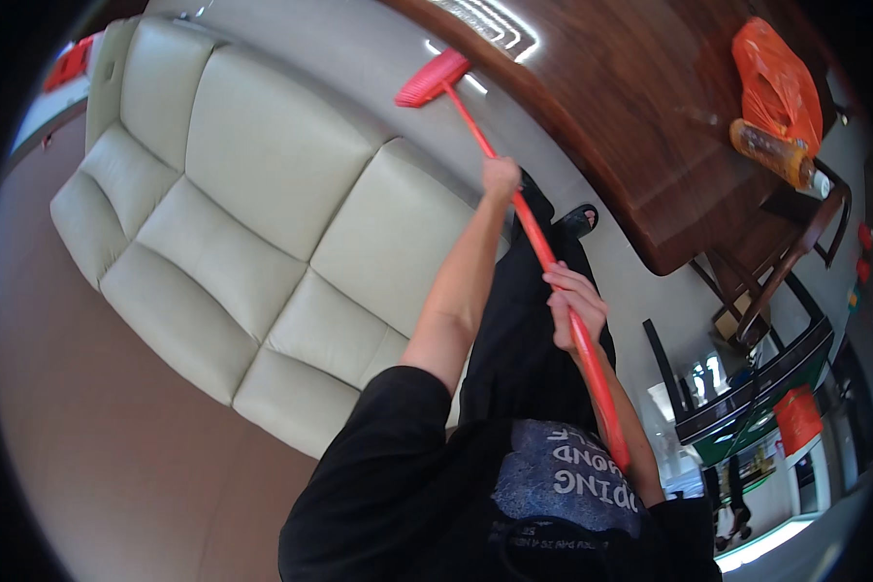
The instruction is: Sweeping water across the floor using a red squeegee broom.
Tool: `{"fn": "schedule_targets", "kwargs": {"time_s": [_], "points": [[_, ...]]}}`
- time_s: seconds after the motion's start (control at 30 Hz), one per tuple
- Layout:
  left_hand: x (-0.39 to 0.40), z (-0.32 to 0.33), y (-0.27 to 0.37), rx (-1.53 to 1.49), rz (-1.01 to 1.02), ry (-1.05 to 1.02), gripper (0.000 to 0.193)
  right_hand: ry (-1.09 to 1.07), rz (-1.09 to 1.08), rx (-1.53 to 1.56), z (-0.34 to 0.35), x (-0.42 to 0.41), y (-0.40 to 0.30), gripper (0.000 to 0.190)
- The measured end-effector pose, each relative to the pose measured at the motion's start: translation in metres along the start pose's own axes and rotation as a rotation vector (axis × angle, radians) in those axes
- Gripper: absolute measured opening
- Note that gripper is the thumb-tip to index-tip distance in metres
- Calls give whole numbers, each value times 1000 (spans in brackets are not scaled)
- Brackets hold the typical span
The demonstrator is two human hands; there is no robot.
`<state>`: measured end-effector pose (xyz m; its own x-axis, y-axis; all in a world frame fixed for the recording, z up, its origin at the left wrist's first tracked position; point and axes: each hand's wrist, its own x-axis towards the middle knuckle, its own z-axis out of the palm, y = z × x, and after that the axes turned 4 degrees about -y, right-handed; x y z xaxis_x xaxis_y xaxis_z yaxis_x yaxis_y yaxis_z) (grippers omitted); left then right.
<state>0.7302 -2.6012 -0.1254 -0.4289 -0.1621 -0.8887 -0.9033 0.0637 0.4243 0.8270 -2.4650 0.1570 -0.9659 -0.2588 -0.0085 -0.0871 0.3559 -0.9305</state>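
Note:
A broom with a red handle (pixel 536 229) slants away from me between the sofa and the table. Its pinkish-red head (pixel 431 78) is on the grey floor, by the edge of the wooden table. My left hand (pixel 502 177) is wrapped around the handle partway down, nearer the head. Higher up, close to my body, my right hand (pixel 580 309) holds the same handle with the fingers curled around it. The top end of the handle passes along my right forearm towards my shirt.
On my left stretches a cream leather sofa (pixel 262 211). A dark wooden table (pixel 611 102) on my right bears an orange plastic bag (pixel 778 87) and a bottle of amber liquid (pixel 775 154). Beyond its corner stands a wooden chair (pixel 764 251). My sandalled foot (pixel 580 220) is near the table.

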Motion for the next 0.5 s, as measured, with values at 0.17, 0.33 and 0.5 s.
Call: {"fn": "schedule_targets", "kwargs": {"time_s": [0.17, 0.33, 0.5], "points": [[-49, 51, -41, -260, -127, 217, 33, -160, 46, -84, -46, -24, -44, 11], [-110, 11, 14, -329, -195, 235, 38, -527, 129, -368, -101, -1, -88, 19], [-28, -75, 21, -270, -101, 401, 50, -327, -57, -433, -118, 115, -196, 46]]}}
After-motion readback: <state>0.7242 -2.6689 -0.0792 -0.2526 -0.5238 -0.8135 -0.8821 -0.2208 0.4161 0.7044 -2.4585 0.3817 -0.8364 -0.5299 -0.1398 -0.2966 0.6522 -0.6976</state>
